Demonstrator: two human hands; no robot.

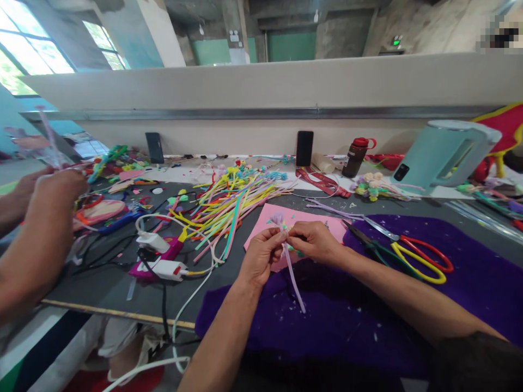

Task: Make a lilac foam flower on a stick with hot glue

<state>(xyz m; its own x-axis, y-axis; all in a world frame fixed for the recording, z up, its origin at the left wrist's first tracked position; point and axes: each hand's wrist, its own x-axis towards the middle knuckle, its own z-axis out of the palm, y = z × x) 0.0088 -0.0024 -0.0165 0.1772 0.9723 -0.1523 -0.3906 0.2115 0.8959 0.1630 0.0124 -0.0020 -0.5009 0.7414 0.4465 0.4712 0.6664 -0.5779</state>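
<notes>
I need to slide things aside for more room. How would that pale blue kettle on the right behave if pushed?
The kettle looks tall on a narrow base, so a high push might tip it. It seems plastic, probably light if empty; whether it holds water cannot be seen. The flower bundle beside it would likely be shoved along.

Place: craft workshop
Evidence: pile of coloured strips [229, 204] at 12 o'clock, scissors [412, 253] at 3 o'clock, bare concrete walls [339, 32] beyond
</notes>
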